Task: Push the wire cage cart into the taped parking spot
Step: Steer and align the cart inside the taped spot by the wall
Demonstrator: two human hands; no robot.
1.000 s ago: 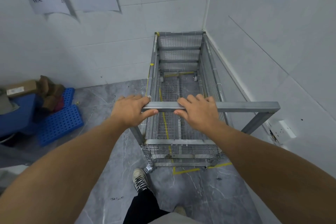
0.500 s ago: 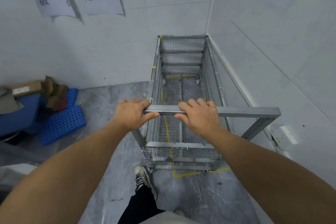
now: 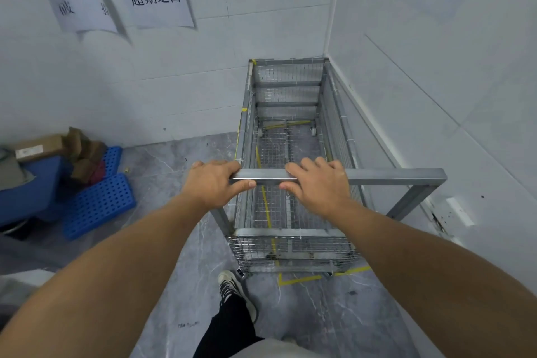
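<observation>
The grey wire cage cart (image 3: 290,87) stands lengthwise in the corner of two white tiled walls, its far end against the back wall and its right side along the right wall. Yellow floor tape (image 3: 302,278) shows just in front of the cart's near end and through its mesh floor. My left hand (image 3: 212,184) grips the left part of the cart's flat metal handle bar (image 3: 392,176). My right hand (image 3: 318,184) grips the same bar just right of it, fingers curled over the top.
Blue perforated plastic pallets (image 3: 98,203) and cardboard boxes (image 3: 40,147) lie at the left by the back wall. Paper signs (image 3: 157,6) hang on the back wall. A white wall socket (image 3: 460,211) sits low on the right wall. My left shoe (image 3: 232,288) stands behind the cart.
The cart has stayed in the corner; the view has shifted slightly and my hands keep their grip on the handle bar.
</observation>
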